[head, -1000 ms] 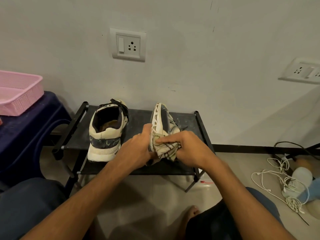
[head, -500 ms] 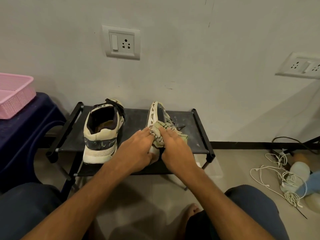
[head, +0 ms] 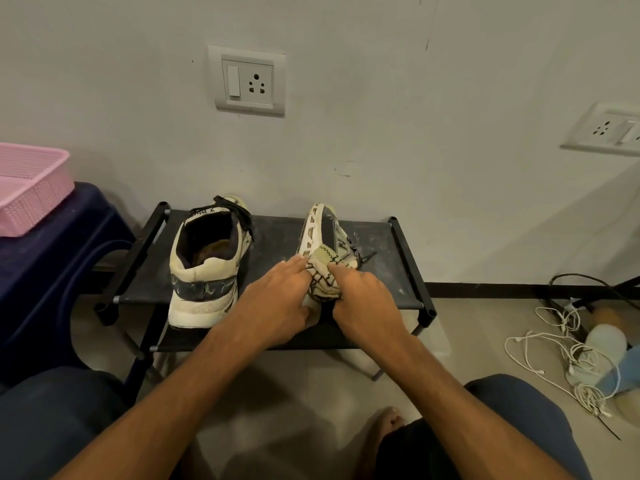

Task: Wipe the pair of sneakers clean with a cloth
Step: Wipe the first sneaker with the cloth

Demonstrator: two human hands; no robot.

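The step in hand looks like wiping the second of the pair; the job seems midway, though how clean either shoe is cannot be judged from here.

The rack [head: 277, 237] carries both shoes. The upright sneaker [head: 202, 275] stands heel-first, well to the left of both hands and untouched. The tipped sneaker [head: 323, 226] lies on its side, sole facing left, its toe reaching away beyond the fingertips and its heel hidden under the hands.

The cloth [head: 322, 271] is bunched on the tipped sneaker's near half, between the two hands. The right hand [head: 367, 303] grips it: its fingers [head: 346, 273] curl over the wad and press it against the shoe's side. The left hand [head: 277, 299] lies flat, its fingers [head: 291, 268] straight and laid along the sole edge, their tips touching the cloth; it appears to steady the shoe. Its thumb is out of sight.

The next move probably calls for a stroke of the cloth away from the fingers toward the toe, with the left hand bracing so the shoe does not slide on the rack. After that, the shoe would need turning to reach the side now facing down.
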